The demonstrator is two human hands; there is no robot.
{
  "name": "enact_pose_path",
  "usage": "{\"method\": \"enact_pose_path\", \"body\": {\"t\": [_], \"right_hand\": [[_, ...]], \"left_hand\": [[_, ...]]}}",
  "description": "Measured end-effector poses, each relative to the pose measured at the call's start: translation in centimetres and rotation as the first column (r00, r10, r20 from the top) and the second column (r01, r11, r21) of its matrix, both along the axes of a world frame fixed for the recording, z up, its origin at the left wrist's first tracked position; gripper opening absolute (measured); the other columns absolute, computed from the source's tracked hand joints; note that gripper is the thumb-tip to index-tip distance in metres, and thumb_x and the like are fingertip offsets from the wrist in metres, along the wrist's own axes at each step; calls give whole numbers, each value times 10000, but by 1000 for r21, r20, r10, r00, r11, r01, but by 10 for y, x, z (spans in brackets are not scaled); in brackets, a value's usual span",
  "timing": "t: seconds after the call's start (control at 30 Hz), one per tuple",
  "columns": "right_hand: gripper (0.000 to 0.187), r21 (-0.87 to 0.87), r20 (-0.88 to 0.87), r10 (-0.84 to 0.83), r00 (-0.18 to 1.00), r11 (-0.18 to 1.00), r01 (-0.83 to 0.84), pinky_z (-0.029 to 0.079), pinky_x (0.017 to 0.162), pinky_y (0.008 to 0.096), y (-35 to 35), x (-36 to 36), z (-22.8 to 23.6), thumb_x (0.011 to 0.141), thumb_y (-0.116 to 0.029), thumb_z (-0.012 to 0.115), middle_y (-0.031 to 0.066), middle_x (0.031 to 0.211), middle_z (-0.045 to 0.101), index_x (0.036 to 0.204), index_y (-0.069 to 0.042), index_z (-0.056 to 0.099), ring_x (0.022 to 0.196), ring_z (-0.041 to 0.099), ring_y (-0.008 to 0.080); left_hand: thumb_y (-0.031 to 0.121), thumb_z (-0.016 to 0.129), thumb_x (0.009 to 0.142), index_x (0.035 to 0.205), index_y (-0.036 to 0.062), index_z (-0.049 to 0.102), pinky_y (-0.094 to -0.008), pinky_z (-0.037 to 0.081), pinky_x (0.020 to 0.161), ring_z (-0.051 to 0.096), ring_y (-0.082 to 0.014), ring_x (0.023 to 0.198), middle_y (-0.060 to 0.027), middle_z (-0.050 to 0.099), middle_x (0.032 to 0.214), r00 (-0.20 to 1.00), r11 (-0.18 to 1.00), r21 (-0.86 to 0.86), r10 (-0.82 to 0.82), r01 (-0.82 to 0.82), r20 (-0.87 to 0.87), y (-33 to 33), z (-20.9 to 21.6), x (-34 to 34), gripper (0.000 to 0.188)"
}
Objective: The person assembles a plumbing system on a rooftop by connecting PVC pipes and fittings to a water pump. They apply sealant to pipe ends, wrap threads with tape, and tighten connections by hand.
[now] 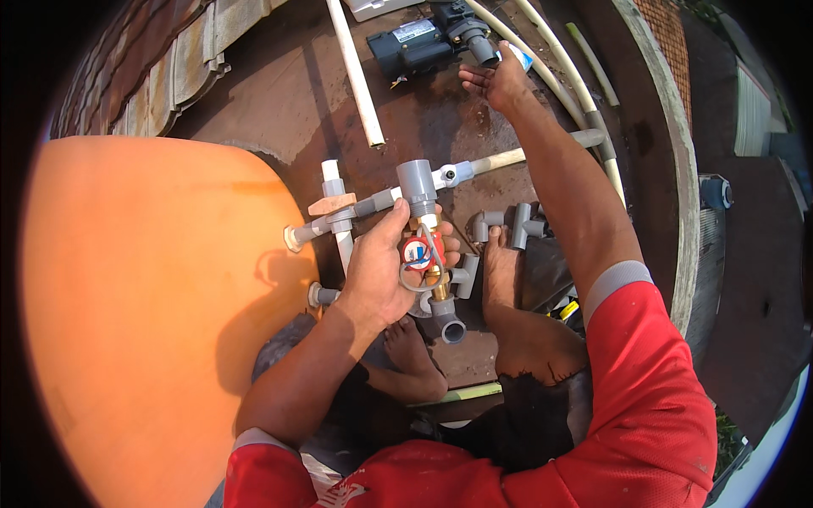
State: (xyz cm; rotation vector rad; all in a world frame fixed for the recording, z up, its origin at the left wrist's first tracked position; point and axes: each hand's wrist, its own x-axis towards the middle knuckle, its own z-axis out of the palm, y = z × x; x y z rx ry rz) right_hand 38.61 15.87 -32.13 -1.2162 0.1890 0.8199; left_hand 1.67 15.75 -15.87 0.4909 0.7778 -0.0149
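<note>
Below, left hand [381, 275] gripping pipe valve assembly [426, 254]; right hand [500, 85] by pump [415, 46]

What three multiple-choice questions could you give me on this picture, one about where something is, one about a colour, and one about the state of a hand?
1. Where is the dark pump?
A. At the top of the view, beyond the pipework
B. On the orange tank
C. Under the person's feet

2. What colour is the big rounded tank on the person's left?
A. Blue
B. Orange
C. White

3. What is the left hand doing?
A. Resting flat on the ground
B. Hanging empty
C. Closed around a valve assembly

Answers:
1 A, since the pump sits on the ground at the upper edge, just left of the outstretched right hand.
2 B, since its whole curved surface is orange.
3 C, since the fingers wrap the brass and red part with grey pipe fittings above and below it.
</note>
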Motion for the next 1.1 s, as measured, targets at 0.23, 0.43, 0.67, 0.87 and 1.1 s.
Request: {"method": "enact_pose_path", "body": {"t": [0.23,0.43,0.67,0.87,1.1], "right_hand": [[508,47,-46,9,999,999,-7,681,738,433,-3,1,4,1180,-448,428,205,1129,756,1336,16,563,813,751,266],[461,70,-51,-24,998,997,27,676,698,435,-4,8,-3,1167,-454,451,185,1015,754,1360,-54,570,804,767,281],[530,13,-15,12,1000,1000,-12,670,710,424,-1,5,-2,1172,-492,416,182,994,764,1299,-16,611,786,762,292],[606,9,-15,-16,1000,1000,16,673,707,440,-14,20,-12,1180,-501,347,235,1052,782,1369,40,545,788,771,300],[425,-70,283,321,904,947,-315,630,782,370,-51,-55,75,1073,-344,670,143,1069,772,1323,-1,652,903,759,215]], "left_hand": [[617,377,1156,1407,-15,585,-479,632,972,745,-304,1052,-167,716,1181,1000,1000,10,17,-16,-25,-1,1,2,711],[673,376,1135,1419,-16,573,-466,621,974,740,-296,1058,-161,710,1178,999,999,26,-19,20,-29,-2,4,4,771],[663,379,1138,1413,-10,580,-465,621,970,740,-298,1057,-163,711,1179,1000,1000,28,-6,7,-30,-2,6,3,754],[368,584,1153,1312,33,614,-407,643,884,738,-238,994,-123,704,1122,1000,1000,1,-22,22,-18,-6,9,10,373],[167,729,1076,1451,37,537,-385,592,993,696,-200,1113,-117,682,1236,991,856,508,-128,96,29,-15,12,1,441]]}}
